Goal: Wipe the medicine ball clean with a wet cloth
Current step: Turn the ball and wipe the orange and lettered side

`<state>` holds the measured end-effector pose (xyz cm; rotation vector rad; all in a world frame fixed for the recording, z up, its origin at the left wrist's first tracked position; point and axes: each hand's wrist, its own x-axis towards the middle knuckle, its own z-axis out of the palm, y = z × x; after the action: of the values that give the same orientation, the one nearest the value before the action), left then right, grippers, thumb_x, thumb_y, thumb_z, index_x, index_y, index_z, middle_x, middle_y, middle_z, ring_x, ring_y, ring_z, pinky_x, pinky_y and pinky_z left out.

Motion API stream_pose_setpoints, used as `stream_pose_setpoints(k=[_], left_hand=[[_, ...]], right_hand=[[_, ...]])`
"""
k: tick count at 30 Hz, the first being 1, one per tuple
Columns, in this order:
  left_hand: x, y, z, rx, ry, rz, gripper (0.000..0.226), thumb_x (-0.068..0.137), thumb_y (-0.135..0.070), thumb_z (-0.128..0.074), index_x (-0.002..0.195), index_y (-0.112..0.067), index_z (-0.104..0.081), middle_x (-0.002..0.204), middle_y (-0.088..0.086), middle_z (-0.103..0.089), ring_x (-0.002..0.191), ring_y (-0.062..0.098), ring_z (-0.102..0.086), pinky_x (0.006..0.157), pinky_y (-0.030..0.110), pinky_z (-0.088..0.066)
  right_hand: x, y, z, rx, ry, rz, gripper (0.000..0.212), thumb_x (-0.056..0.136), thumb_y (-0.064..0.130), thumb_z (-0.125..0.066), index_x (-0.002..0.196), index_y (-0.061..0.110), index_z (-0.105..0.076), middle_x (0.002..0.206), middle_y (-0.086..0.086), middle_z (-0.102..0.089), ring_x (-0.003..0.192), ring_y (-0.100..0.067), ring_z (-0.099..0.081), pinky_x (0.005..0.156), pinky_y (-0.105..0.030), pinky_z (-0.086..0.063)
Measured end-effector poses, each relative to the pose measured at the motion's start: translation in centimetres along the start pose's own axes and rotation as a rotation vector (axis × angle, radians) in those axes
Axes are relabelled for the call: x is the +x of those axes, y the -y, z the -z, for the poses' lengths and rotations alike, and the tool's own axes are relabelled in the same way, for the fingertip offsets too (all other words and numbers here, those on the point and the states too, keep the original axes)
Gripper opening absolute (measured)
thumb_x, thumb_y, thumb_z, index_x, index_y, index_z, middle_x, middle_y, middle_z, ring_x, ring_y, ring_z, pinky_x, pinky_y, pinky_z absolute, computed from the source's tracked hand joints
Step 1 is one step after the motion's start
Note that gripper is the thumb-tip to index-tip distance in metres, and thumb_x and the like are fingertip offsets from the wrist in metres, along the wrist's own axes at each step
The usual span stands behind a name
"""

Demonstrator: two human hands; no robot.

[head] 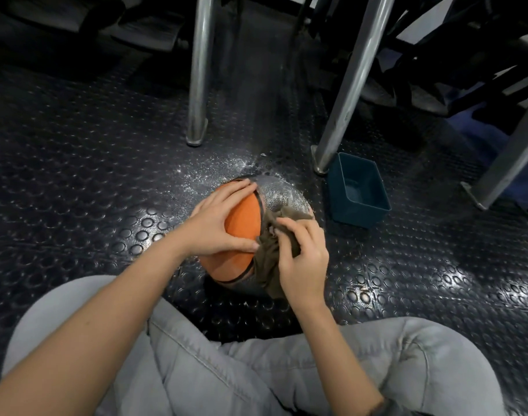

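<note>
Medicine ball (243, 220), orange and grey, rests on a studded rubber floor (76, 163) just in front of a seated person's crossed legs as the wiping step is under way. The left hand (217, 226) lies on the orange panel with fingers spread and thumb splayed, steadying the ball. The right hand (301, 262) has its fingers curled into a bunched olive cloth (267, 265), pressing it to the ball's right side along a black seam. The grey panel (279, 193) beyond the cloth shows pale speckling, so much of the surface appears yet to be cleaned. The next move likely calls for sweeping the cloth up over that panel, then turning the ball. A teal tub (354, 216) stands near, to the right, beside a metal leg (346, 94).
</note>
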<state>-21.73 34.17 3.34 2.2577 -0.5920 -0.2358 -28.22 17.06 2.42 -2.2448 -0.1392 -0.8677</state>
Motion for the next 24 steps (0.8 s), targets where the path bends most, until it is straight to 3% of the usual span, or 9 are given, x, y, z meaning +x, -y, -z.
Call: stream_pose_setpoints(k=[6, 9, 11, 14, 15, 18, 22, 24], left_hand=[[0.1, -0.6, -1.1, -0.005, -0.087, 0.019, 0.108, 0.052, -0.081, -0.050, 0.145, -0.044, -0.011, 0.153, -0.023, -0.007, 0.143, 0.010, -0.005, 0.115, 0.049, -0.011], [0.0, -0.6, -1.1, -0.012, -0.085, 0.020, 0.103, 0.051, -0.081, -0.049, 0.140, -0.050, -0.008, 0.147, -0.029, -0.005, 0.143, 0.009, -0.005, 0.115, 0.050, -0.011], [-0.1, -0.6, -1.1, -0.023, -0.087, 0.024, 0.101, 0.050, -0.081, -0.050, 0.137, -0.052, -0.006, 0.143, -0.032, -0.005, 0.143, 0.008, -0.005, 0.115, 0.051, -0.011], [0.0, -0.5, -1.1, -0.036, -0.110, 0.018, 0.102, 0.049, -0.081, -0.050, 0.138, -0.051, -0.009, 0.144, -0.031, -0.007, 0.142, 0.008, -0.006, 0.115, 0.052, -0.012], [0.0, -0.5, -1.1, -0.041, -0.116, 0.018, 0.105, 0.048, -0.081, -0.051, 0.140, -0.049, -0.011, 0.145, -0.030, -0.008, 0.142, 0.008, -0.006, 0.115, 0.051, -0.012], [0.0, -0.5, -1.1, -0.052, -0.124, 0.022, 0.113, 0.047, -0.081, -0.052, 0.146, -0.042, -0.014, 0.153, -0.023, -0.009, 0.142, 0.006, -0.006, 0.116, 0.050, -0.010], [0.1, -0.4, -1.3, -0.054, -0.119, 0.024, 0.114, 0.047, -0.082, -0.053, 0.147, -0.041, -0.015, 0.154, -0.021, -0.009, 0.142, 0.007, -0.005, 0.116, 0.051, -0.009], [0.2, -0.3, -1.3, -0.041, -0.120, 0.026, 0.113, 0.047, -0.082, -0.052, 0.146, -0.042, -0.015, 0.154, -0.021, -0.009, 0.142, 0.008, -0.006, 0.116, 0.052, -0.011]], right_hand=[[0.4, 0.0, 0.3, 0.012, -0.044, -0.041, 0.018, 0.084, 0.002, -0.062, 0.100, 0.007, -0.069, 0.091, 0.007, -0.055, 0.088, -0.021, -0.054, 0.084, -0.025, -0.042], [0.7, 0.3, 0.8, 0.015, 0.015, -0.056, 0.018, 0.085, 0.006, -0.061, 0.101, 0.008, -0.069, 0.090, 0.004, -0.056, 0.089, -0.012, -0.050, 0.090, -0.037, -0.044], [1.5, 0.8, 1.7, 0.011, 0.143, -0.079, 0.018, 0.085, 0.007, -0.063, 0.102, 0.008, -0.069, 0.090, 0.004, -0.054, 0.091, -0.006, -0.050, 0.098, -0.044, -0.042], [4.7, 1.9, 4.2, -0.056, 0.423, -0.164, 0.025, 0.084, 0.008, -0.068, 0.108, 0.014, -0.069, 0.101, 0.000, -0.061, 0.098, -0.011, -0.055, 0.092, -0.017, -0.039], [5.9, 2.3, 5.2, -0.077, 0.437, -0.161, 0.027, 0.083, 0.009, -0.069, 0.109, 0.016, -0.069, 0.103, 0.000, -0.063, 0.096, -0.009, -0.055, 0.088, -0.011, -0.039], [8.7, 3.8, 8.2, -0.045, 0.199, -0.080, 0.026, 0.082, 0.008, -0.070, 0.106, 0.018, -0.069, 0.100, 0.001, -0.066, 0.091, -0.005, -0.056, 0.081, -0.003, -0.037], [6.6, 4.7, 7.8, 0.021, -0.223, 0.120, 0.021, 0.084, -0.002, -0.063, 0.105, 0.002, -0.066, 0.095, -0.008, -0.057, 0.089, -0.004, -0.051, 0.084, -0.010, -0.039], [3.3, 2.8, 4.9, -0.004, -0.158, 0.134, 0.020, 0.087, 0.001, -0.057, 0.105, -0.002, -0.064, 0.097, -0.010, -0.054, 0.095, -0.012, -0.050, 0.089, -0.020, -0.043]])
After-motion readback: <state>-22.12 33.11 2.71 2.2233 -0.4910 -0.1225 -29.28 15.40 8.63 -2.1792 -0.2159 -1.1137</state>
